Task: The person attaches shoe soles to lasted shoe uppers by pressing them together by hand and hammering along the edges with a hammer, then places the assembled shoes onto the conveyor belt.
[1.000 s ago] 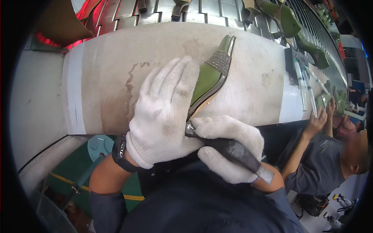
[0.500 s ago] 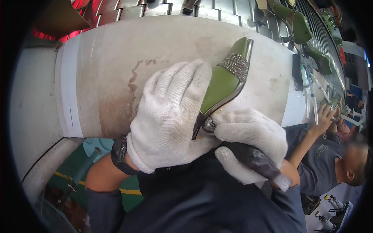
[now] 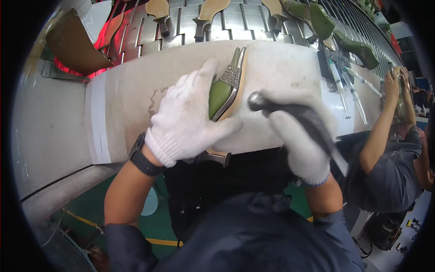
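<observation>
A green heeled shoe [image 3: 220, 97] with a glittery silver band lies on its side on the pale worktop [image 3: 272, 52]. Its tan sole edge faces right, and the heel juts over the near edge toward me. My left hand [image 3: 183, 115], in a white knitted glove, is closed over the shoe's upper and hides much of it. Off to the right, clear of the shoe, my gloved right hand [image 3: 297, 147] grips a dark-handled tool [image 3: 312, 122] with a rounded metal head and a flat metal tail. That hand is slightly blurred.
Beyond the worktop runs a slatted metal conveyor [image 3: 181, 34] carrying tan heeled soles [image 3: 212, 12] and green shoes [image 3: 319, 21]. Syringes [image 3: 355, 95] lie at the right. A co-worker [image 3: 385, 170] works farther right. A brown panel [image 3: 74, 45] stands at the far left.
My right hand has lifted the tool away from the shoe's heel area, up and to the right. The shoe and my left hand sit farther left, and the view has shifted, showing more conveyor.
</observation>
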A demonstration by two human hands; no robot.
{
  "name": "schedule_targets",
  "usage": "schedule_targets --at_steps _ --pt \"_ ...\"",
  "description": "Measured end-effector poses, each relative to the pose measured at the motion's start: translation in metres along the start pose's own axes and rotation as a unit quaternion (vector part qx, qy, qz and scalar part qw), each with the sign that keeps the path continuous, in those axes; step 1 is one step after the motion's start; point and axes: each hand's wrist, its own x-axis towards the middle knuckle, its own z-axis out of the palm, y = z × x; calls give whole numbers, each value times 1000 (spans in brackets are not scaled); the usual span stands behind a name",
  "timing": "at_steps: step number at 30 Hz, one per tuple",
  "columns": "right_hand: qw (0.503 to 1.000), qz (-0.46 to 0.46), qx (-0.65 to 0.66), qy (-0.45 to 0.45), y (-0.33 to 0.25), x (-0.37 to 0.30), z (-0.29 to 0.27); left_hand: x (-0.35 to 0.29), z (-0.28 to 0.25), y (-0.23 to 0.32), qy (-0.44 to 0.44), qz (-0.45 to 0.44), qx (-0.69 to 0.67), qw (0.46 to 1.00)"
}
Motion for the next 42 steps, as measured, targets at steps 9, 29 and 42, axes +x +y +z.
schedule_targets --at_steps 9,29,42 --pt "950 -122 -272 -92 -4 75 -13 19 3 16 -42 -40 19 998" --pt "987 147 66 17 32 44 -22 1 -65 60 189 174 -210 943" --pt "967 -181 -141 -110 -108 -12 -9 -1 -39 77 192 190 -170 948"
